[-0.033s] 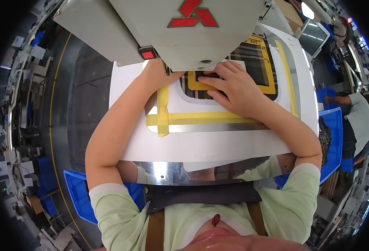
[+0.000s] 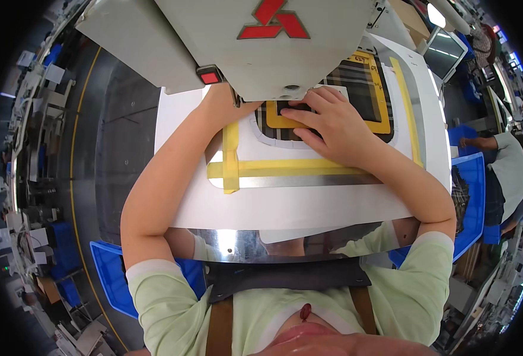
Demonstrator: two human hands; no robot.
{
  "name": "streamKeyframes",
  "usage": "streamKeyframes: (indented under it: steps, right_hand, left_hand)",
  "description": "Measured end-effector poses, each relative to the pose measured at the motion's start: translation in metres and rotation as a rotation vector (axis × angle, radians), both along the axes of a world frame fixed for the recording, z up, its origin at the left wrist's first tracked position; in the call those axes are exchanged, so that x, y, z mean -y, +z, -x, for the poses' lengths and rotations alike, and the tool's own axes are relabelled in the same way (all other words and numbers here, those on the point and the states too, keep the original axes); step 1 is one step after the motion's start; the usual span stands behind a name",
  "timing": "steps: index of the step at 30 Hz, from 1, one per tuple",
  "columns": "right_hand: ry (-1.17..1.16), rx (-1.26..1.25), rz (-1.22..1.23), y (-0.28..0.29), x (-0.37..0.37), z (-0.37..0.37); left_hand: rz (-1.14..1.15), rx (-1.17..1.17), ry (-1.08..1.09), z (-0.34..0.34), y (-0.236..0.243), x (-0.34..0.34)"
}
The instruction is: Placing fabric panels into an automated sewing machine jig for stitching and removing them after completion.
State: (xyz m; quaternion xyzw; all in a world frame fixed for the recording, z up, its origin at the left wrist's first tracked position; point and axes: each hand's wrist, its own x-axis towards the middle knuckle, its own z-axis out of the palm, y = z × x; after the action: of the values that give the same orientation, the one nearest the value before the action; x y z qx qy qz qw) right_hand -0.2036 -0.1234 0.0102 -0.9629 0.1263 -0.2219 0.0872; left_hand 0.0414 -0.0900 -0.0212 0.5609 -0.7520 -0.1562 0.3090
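My right hand (image 2: 335, 124) rests on a yellow frame (image 2: 379, 126) over dark plaid fabric (image 2: 353, 83). Its fingers are stretched out and apart, pointing left; the fingertips lie near the frame's lower left corner, beside a small white piece. My left hand (image 2: 221, 107) reaches under the grey machine head (image 2: 279, 62), at the fabric's left side. The machine hides its fingers, so what they touch cannot be seen. Around the fabric lies a white sheet with a rounded cut-out (image 2: 285, 142), edged with yellow tape (image 2: 297, 168).
The machine head overhangs both hands closely. A shiny metal table edge (image 2: 255, 246) runs in front of my body. Blue bins stand at the lower left (image 2: 110, 279) and right (image 2: 474, 196), the right one holding dark pieces. At far right a person (image 2: 510, 169) is bent over.
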Motion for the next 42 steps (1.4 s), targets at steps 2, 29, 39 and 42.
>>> streamKeyframes:
  steps: [2,29,39,42]
  right_hand:
    - [-0.004,0.005,-0.032,-0.003,-0.001,-0.004]
    - [0.033,-0.127,0.008,-0.005,0.014,0.002]
    - [-0.048,-0.007,-0.165,-0.018,0.033,0.014]
    - [-0.123,-0.017,-0.116,-0.015,0.04,0.015]
  left_hand:
    - [0.054,-0.033,-0.011,-0.005,-0.005,-0.001]
    - [0.421,0.306,0.09,0.022,-0.017,0.058]
    - [0.412,0.409,0.277,-0.019,-0.005,-0.027]
    - [0.342,0.476,0.367,-0.028,-0.014,-0.068]
